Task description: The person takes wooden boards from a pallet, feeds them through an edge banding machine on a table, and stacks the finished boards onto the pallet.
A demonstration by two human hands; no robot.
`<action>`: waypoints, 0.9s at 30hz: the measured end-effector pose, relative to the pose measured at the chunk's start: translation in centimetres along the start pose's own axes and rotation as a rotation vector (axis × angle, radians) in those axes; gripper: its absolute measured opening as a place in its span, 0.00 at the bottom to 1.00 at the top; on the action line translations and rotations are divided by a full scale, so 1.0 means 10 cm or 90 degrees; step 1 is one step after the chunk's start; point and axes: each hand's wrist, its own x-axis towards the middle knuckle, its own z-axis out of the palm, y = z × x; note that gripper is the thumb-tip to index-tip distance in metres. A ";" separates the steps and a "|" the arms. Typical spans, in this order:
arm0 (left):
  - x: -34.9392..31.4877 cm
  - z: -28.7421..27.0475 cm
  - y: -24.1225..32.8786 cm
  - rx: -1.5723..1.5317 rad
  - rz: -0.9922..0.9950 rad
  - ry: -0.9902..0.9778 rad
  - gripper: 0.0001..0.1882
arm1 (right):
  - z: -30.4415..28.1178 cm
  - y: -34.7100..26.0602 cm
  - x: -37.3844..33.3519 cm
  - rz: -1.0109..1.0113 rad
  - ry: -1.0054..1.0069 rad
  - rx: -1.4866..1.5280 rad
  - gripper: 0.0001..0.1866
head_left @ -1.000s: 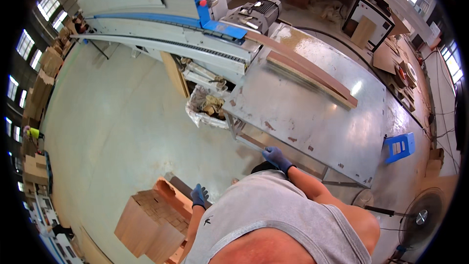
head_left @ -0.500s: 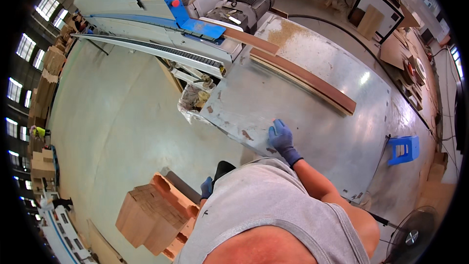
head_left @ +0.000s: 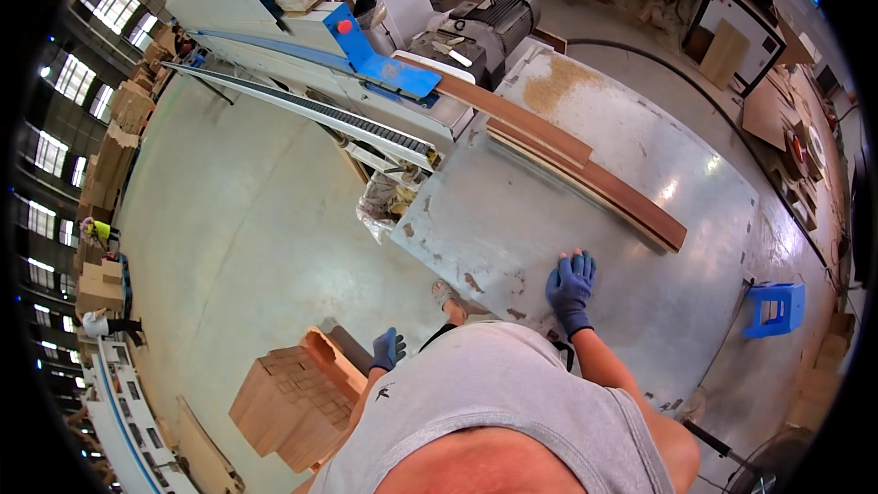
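Note:
My right hand (head_left: 572, 291), in a blue glove with bare fingertips, rests on the metal table (head_left: 494, 210) with its fingers stretched out and nothing held. Beyond it, a reddish-brown wooden strip (head_left: 526, 126) extends from under the blue guard (head_left: 398, 75) of a machine. Next to that strip lie long wooden boards (head_left: 640, 206), darker on top and pale along the near edge. My left hand (head_left: 389, 349), gloved alike, hangs low beside my body, fingers apart and holding nothing. It is nearest a stack of wooden pieces (head_left: 288, 402) at the lower left.
A grey motor (head_left: 506, 18) and a red button (head_left: 345, 26) are at the machine. A lined waste bin (head_left: 377, 206) stands at the table's left corner. Sawdust (head_left: 558, 82) lies on the far tabletop. A blue stool (head_left: 776, 309) stands right; people work far left.
The wooden strip has slid farther out from the machine along the boards. My right hand's curled fingers have spread on the table. My left hand shows more fully, and the view has shifted.

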 end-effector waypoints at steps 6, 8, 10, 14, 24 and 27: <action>-0.03 0.25 0.33 0.046 0.024 -0.012 0.31 | 0.01 0.02 0.02 0.009 0.001 0.014 0.19; -0.08 0.27 0.38 0.048 0.019 -0.007 0.30 | 0.03 -0.01 0.02 0.006 0.004 0.011 0.19; -0.04 0.20 0.33 0.048 0.007 -0.007 0.30 | 0.01 -0.03 0.07 0.010 -0.014 0.022 0.19; -0.10 0.12 0.17 0.066 -0.028 -0.004 0.29 | 0.04 -0.03 0.06 -0.010 -0.009 0.032 0.18; -0.26 0.07 -0.37 -0.018 -0.060 0.026 0.19 | 0.07 0.04 -0.07 -0.025 0.013 -0.001 0.17; -0.22 0.07 -0.54 -0.034 -0.046 0.022 0.18 | 0.06 0.05 -0.09 -0.042 0.017 -0.018 0.17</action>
